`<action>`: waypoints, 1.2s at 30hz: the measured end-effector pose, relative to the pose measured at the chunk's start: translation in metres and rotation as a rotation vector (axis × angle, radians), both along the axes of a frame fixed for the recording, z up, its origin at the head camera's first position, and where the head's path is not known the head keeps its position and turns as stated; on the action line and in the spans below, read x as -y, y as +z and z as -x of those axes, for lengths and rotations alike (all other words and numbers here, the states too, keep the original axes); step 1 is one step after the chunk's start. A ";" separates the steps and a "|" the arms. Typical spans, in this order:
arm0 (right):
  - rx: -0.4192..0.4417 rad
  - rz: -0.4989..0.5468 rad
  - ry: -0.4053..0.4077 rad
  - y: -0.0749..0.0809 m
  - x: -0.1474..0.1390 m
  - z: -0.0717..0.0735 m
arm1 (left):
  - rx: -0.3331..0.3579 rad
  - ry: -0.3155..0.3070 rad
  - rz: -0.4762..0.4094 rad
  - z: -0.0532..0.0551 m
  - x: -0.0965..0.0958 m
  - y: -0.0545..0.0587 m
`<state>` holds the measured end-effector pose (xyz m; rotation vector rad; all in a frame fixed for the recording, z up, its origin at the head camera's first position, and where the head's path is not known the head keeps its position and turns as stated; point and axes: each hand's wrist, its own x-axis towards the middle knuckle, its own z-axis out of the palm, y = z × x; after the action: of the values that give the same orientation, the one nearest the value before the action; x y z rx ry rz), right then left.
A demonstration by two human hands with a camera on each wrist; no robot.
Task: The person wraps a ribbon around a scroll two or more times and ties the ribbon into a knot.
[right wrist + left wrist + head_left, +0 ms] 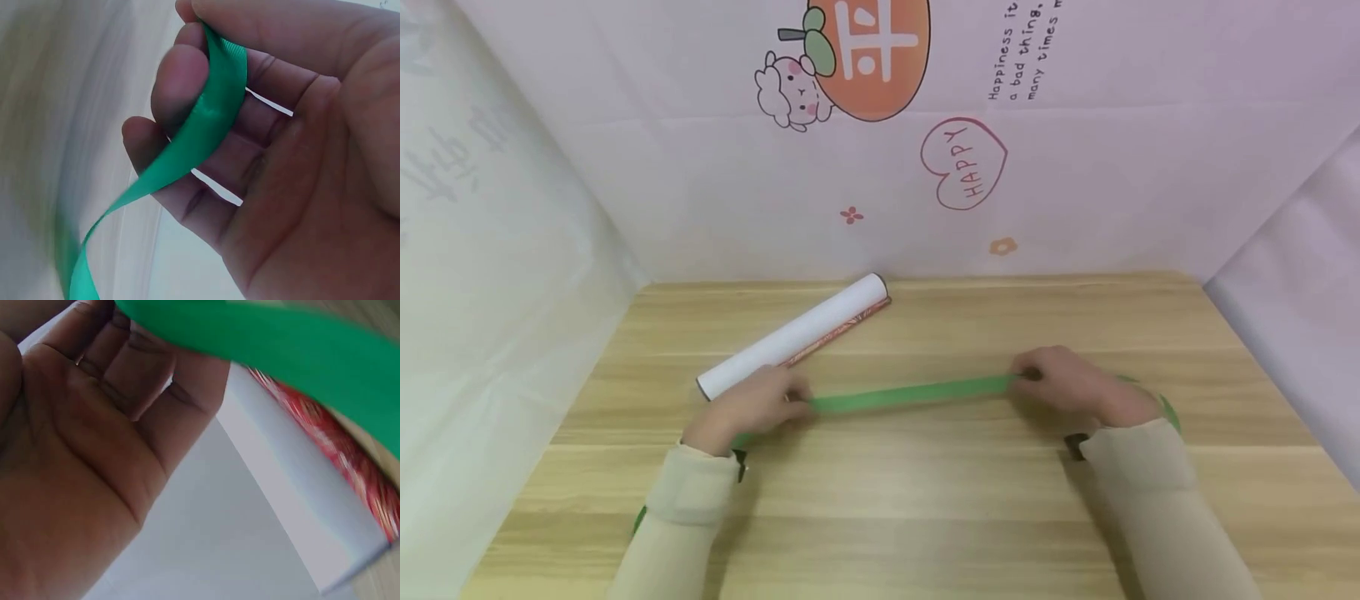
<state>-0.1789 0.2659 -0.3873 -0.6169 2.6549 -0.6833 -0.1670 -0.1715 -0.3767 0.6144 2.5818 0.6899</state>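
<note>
A green ribbon (917, 395) stretches nearly straight between the two hands over the wooden table. At its left end the left hand (760, 402) pinches it between thumb and fingers; the ribbon (262, 344) runs off from those fingertips in the left wrist view. The right hand (1067, 383) pinches the other end. In the right wrist view, the ribbon (212, 119) passes from thumb and fingertip across the curled fingers of the right hand (275, 131), then hangs down with a twist. Loose lengths of ribbon show beyond both wrists.
Just beyond the left hand lies a white roll (797, 335), slanted across the table (925, 517). Alongside it is a thin red patterned stick-like item (838, 332). A white printed cloth (737, 192) stands up behind the table, with pale cloth at both sides.
</note>
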 end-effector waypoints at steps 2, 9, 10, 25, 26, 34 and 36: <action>-0.007 -0.012 -0.010 -0.001 -0.011 -0.001 | 0.009 0.008 0.003 -0.001 0.010 0.001; -0.059 -0.067 -0.044 -0.007 -0.047 -0.006 | -0.032 0.034 0.006 -0.009 0.047 0.002; -0.072 -0.072 -0.048 -0.008 -0.051 -0.007 | -0.030 0.036 0.003 -0.010 0.052 0.003; -0.097 -0.164 -0.116 -0.023 -0.118 -0.022 | 0.064 0.148 0.063 -0.027 0.133 0.000; -0.095 -0.166 -0.125 -0.024 -0.123 -0.023 | 0.068 0.156 0.073 -0.028 0.138 0.001; -0.098 -0.203 -0.194 -0.022 -0.158 -0.032 | 0.055 0.194 0.154 -0.030 0.168 0.000; -0.080 -0.195 -0.218 -0.020 -0.164 -0.036 | 0.058 0.202 0.162 -0.031 0.173 0.000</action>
<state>-0.1433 0.4304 -0.4074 -0.3107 2.8460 -0.4546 -0.1359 -0.3449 -0.3771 0.2812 2.6359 0.5443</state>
